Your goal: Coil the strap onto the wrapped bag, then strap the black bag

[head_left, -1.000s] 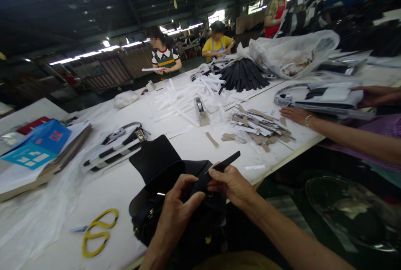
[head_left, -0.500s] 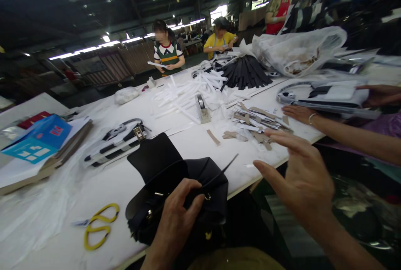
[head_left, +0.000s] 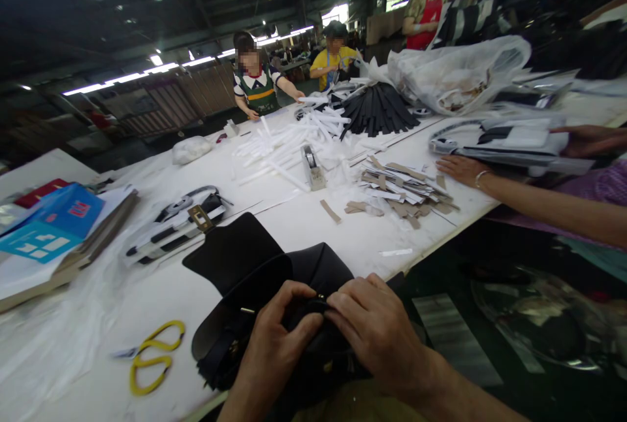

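Note:
A black handbag (head_left: 321,268) lies at the table's front edge with its flap (head_left: 235,255) folded back; a brass-coloured clasp plate (head_left: 200,218) is on the flap's tip. My left hand (head_left: 287,327) pinches a thin black strap (head_left: 311,308) at the bag's side, thumb and forefinger closed. My right hand (head_left: 375,324) meets it there, its fingertips pinched on the same spot beside a small metal ring or stud (head_left: 321,296). The fingers hide most of the strap. Yellow-handled scissors (head_left: 155,357) lie on the table left of the bag.
A wrapped bag (head_left: 176,226) lies beyond the flap. Cardboard strips (head_left: 401,190), a tape dispenser (head_left: 312,170) and white strips (head_left: 274,147) cover the middle. At right, a co-worker's hands (head_left: 463,172) touch another wrapped bag (head_left: 519,138). A blue box (head_left: 53,223) stands left.
My right hand has come in from the right, where it was spread in the air, and now pinches beside my left hand. The strap's free end no longer sticks out.

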Available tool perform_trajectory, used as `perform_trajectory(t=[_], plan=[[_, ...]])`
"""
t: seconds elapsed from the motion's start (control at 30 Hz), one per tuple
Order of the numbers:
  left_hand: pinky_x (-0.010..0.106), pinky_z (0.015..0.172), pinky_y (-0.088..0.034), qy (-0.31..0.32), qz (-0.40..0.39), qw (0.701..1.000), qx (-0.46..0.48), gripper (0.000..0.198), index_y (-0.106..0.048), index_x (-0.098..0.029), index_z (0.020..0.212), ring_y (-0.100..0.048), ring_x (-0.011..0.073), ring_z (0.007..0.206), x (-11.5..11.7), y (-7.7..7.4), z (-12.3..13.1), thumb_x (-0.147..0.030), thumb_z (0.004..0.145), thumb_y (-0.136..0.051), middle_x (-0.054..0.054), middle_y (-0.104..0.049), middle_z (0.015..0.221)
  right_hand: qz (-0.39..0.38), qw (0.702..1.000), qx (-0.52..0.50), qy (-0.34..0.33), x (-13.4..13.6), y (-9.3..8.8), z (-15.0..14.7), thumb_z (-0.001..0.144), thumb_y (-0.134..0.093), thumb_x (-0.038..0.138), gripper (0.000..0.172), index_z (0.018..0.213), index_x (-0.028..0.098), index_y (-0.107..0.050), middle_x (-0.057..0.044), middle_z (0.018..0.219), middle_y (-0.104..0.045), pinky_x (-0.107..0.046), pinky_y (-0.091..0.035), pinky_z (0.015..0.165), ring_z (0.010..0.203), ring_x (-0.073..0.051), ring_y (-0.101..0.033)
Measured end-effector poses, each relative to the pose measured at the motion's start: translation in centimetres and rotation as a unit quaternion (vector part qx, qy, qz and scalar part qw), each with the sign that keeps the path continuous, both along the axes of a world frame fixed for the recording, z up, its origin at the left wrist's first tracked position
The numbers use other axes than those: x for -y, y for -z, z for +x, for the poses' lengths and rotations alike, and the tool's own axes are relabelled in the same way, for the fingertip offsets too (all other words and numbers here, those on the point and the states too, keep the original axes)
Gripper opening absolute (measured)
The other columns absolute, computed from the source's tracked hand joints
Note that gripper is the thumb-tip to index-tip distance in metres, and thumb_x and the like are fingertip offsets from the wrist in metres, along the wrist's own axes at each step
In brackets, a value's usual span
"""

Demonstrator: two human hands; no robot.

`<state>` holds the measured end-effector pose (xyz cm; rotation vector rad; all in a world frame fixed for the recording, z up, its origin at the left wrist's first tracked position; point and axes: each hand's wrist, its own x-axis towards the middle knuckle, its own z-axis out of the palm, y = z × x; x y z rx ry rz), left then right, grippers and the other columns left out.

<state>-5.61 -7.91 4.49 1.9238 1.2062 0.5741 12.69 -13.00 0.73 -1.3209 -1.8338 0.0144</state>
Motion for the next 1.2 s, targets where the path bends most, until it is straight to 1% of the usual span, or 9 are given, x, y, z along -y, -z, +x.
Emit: perform_trajectory(t=[0.1, 0.17, 0.27, 0.37, 0.43, 0.6, 0.83, 1.07, 1.2], plan=[[0.026, 0.084, -0.047, 0.006, -0.034, 0.999, 0.006, 0.014, -0.062, -0.025, 0.096, -0.061, 0.018, 0.092, -0.1, -0.8, 0.3, -0.029, 0.082, -0.061, -0.002, -0.066, 0.093, 0.018, 1.0, -0.003, -0.002, 0.5, 0.1, -0.3, 0.093, -0.051, 0.012, 0.014, 0.086, 0.019, -0.062, -0.002, 0.075, -0.063, -0.034, -0.034, 0.071, 0.071, -0.017, -0.054], [0.026, 0.082, -0.047, 0.0, -0.046, 0.999, 0.007, 0.013, -0.062, -0.024, 0.094, -0.061, 0.018, 0.091, -0.1, -1.0, 0.5, -0.03, 0.083, -0.059, -0.002, -0.066, 0.09, -0.023, 0.999, -0.03, -0.009, 0.3, 0.3, -0.5, 0.093, -0.051, 0.015, 0.014, 0.086, 0.02, -0.062, -0.002, 0.076, -0.064, -0.034, -0.036, 0.073, 0.074, -0.017, -0.056], [0.027, 0.081, -0.047, -0.016, -0.065, 0.998, 0.004, 0.015, -0.061, -0.024, 0.096, -0.061, 0.0183, 0.091, -0.3, -1.0, 0.4, -0.033, 0.084, -0.059, -0.002, -0.066, 0.091, -0.17, 0.976, -0.136, 0.011, -0.5, 0.1, -0.1, 0.088, -0.058, 0.022, 0.009, 0.095, 0.021, -0.064, -0.003, 0.086, -0.068, -0.032, -0.042, 0.075, 0.081, -0.019, -0.062], [0.027, 0.082, -0.047, -0.022, -0.077, 0.997, 0.0, 0.021, -0.061, -0.025, 0.103, -0.062, 0.0187, 0.095, -0.4, -0.8, 0.3, -0.035, 0.085, -0.059, -0.001, -0.067, 0.099, -0.32, 0.924, -0.206, 0.021, -1.5, -0.9, 1.0, 0.081, -0.064, 0.028, 0.032, 0.113, 0.023, -0.064, -0.003, 0.093, -0.071, -0.031, -0.046, 0.075, 0.087, -0.021, -0.065], [0.027, 0.082, -0.048, -0.021, -0.073, 0.997, -0.004, 0.022, -0.062, -0.026, 0.104, -0.062, 0.0189, 0.096, -0.5, -0.8, 0.4, -0.036, 0.084, -0.06, -0.001, -0.068, 0.1, -0.364, 0.909, -0.202, -0.001, -2.2, -1.7, 1.7, 0.079, -0.066, 0.033, 0.036, 0.114, 0.025, -0.068, -0.003, 0.093, -0.072, -0.031, -0.047, 0.076, 0.088, -0.022, -0.066], [0.032, 0.084, -0.05, -0.033, -0.037, 0.998, -0.038, 0.022, -0.064, -0.026, 0.102, -0.065, 0.0213, 0.094, -0.3, -0.8, 0.7, -0.037, 0.083, -0.06, 0.0, -0.071, 0.099, -0.377, 0.902, -0.203, -0.054, -3.7, -2.8, 2.6, 0.075, -0.067, 0.034, 0.029, 0.101, 0.025, -0.074, -0.002, 0.097, -0.075, -0.029, -0.048, 0.079, 0.092, -0.021, -0.067], [0.041, 0.1, -0.048, -0.048, 0.023, 0.996, -0.066, 0.038, -0.066, -0.026, 0.116, -0.063, 0.0261, 0.111, 0.0, -0.5, 0.8, -0.032, 0.079, -0.061, 0.004, -0.069, 0.12, -0.406, 0.884, -0.224, -0.063, -5.2, -2.1, 1.9, 0.066, -0.068, 0.027, 0.018, 0.083, 0.02, -0.072, 0.0, 0.075, -0.071, -0.023, -0.042, 0.057, 0.068, -0.015, -0.063], [0.037, 0.092, -0.052, -0.043, -0.09, 0.995, -0.03, 0.042, -0.063, -0.025, 0.121, -0.067, 0.0251, 0.1, -0.5, -0.9, 0.5, -0.038, 0.081, -0.061, 0.004, -0.072, 0.113, -0.456, 0.824, -0.32, -0.101, -5.8, -1.2, 2.3, 0.066, -0.066, 0.022, 0.021, 0.085, 0.017, -0.073, 0.003, 0.061, -0.06, -0.02, -0.034, 0.05, 0.056, -0.009, -0.05], [0.034, 0.091, -0.051, -0.044, -0.096, 0.994, -0.029, 0.04, -0.063, -0.026, 0.12, -0.065, 0.0244, 0.102, -0.8, -0.9, 0.3, -0.039, 0.082, -0.061, 0.003, -0.071, 0.114, -0.443, 0.829, -0.326, -0.099, -5.9, -0.7, 2.3, 0.066, -0.069, 0.025, 0.022, 0.086, 0.017, -0.072, 0.005, 0.061, -0.057, -0.02, -0.032, 0.049, 0.055, -0.009, -0.047]])
